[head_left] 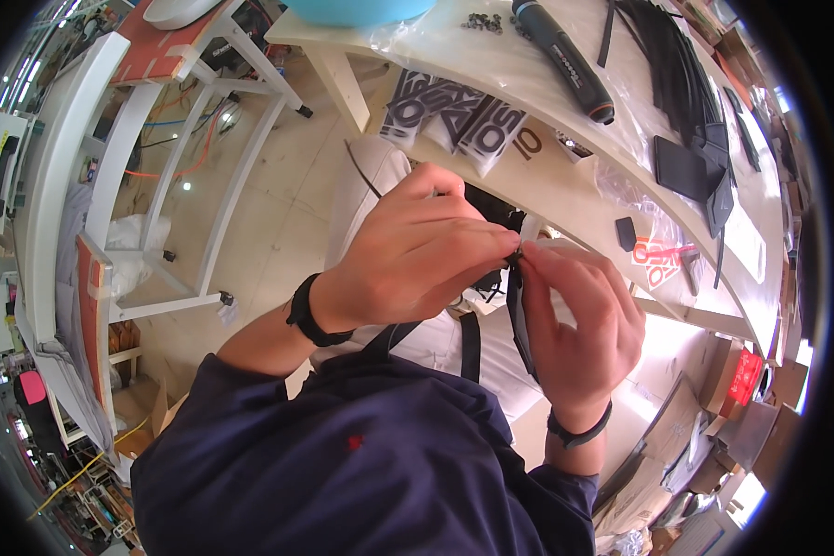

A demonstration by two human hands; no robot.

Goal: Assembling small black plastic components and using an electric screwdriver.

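My left hand [408, 246] and my right hand [584, 320] meet fingertip to fingertip above my lap. Both pinch a black strap [521, 324], which hangs down beside the right palm. A small dark piece sits at the pinch, too covered by fingers to make out. Beyond the left knuckles a thin black strip [362, 170] sticks out; whether it belongs to the same strap I cannot tell. Other black webbing [470, 347] lies across my lap below the hands.
A pale table [621, 139] curves ahead and to the right. On it are a dark cylindrical power screwdriver [565, 63], small black parts [482, 22], a bundle of black straps [681, 88] and a blue basin [361, 9]. Printed packets [449, 116] rest underneath. White metal frames [222, 185] stand left.
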